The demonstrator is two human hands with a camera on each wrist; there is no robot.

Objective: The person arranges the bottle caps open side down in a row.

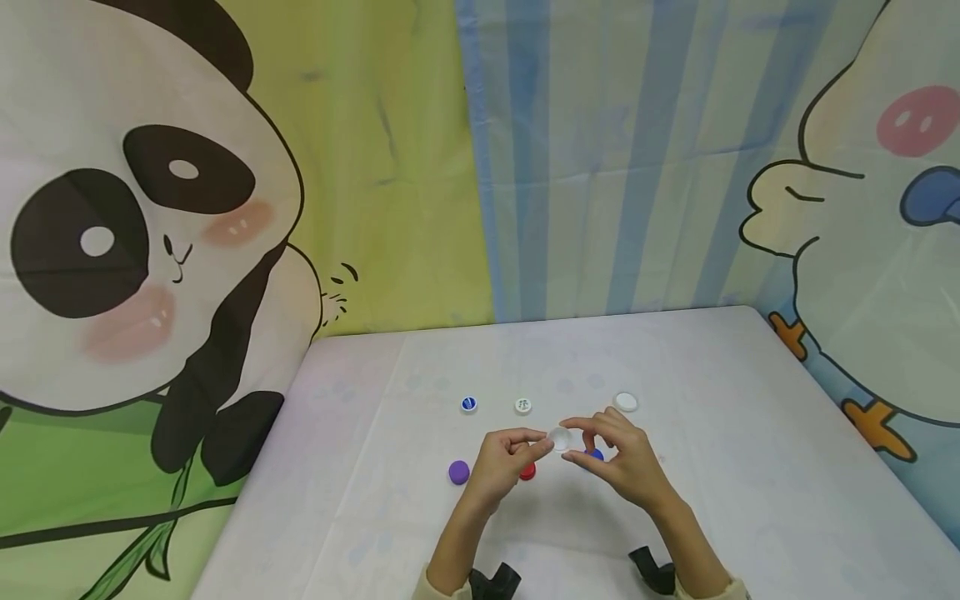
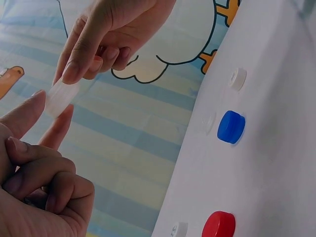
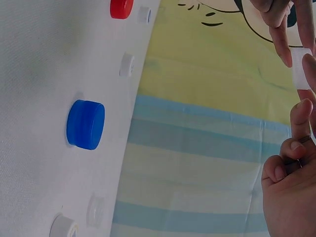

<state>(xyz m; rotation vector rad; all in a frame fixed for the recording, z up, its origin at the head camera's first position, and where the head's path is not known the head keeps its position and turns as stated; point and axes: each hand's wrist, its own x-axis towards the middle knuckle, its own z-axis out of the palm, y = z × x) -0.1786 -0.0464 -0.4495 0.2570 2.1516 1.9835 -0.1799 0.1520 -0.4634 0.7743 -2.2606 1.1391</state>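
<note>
A small translucent white bottle cap (image 1: 559,439) is held above the table between both hands. My left hand (image 1: 504,463) pinches it at one side with thumb and index finger. On the other side, the thumb and index finger of my right hand (image 1: 624,460) grip it as well. In the left wrist view the cap (image 2: 60,98) stands on edge between the fingertips. Below the right hand sits a blue cap (image 1: 597,454), partly covered by that hand. A red cap (image 1: 528,472) lies partly behind the left hand, with a purple cap (image 1: 459,472) to its left.
Farther back on the white-covered table (image 1: 390,500) lie a blue-and-white cap (image 1: 468,405), a white cap with dark marks (image 1: 522,406) and a whitish cap (image 1: 626,402). Cartoon-printed curtains (image 1: 390,167) hang behind the table and along its sides.
</note>
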